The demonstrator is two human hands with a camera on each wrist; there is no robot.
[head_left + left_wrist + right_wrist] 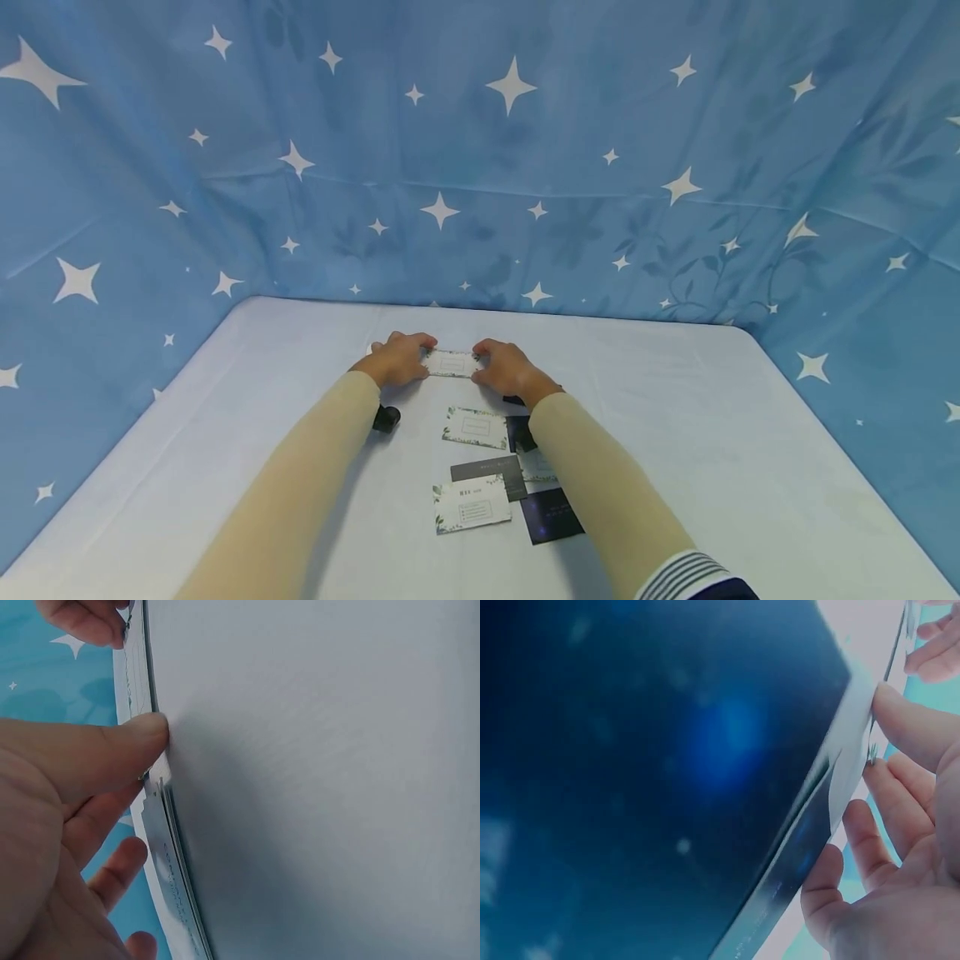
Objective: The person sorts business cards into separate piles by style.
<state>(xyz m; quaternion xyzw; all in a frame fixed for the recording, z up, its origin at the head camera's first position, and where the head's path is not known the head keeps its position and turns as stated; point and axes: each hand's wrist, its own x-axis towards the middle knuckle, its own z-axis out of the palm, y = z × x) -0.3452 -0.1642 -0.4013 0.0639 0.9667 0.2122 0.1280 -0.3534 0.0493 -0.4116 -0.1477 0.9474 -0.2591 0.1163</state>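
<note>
A white business card [452, 363] with a green leaf border lies at the far middle of the table, between both hands. My left hand [401, 358] pinches its left end between thumb and fingers. At its right end, my right hand [510, 368] grips it the same way. In the left wrist view the thumb [146, 735] presses the near edge, and a thin stack of cards [176, 870] lies beside the lower fingers. The right wrist view shows the thumb [900, 712] on the card's edge, with a dark card [802, 832] by the curled fingers.
Nearer me on the white table [675, 417] are another leaf-bordered card [476, 427], a grey card [487, 472], a white printed card [472, 505] overlapping it, and a dark blue card [550, 515]. My right forearm partly covers some cards. A starred blue curtain [480, 167] stands behind.
</note>
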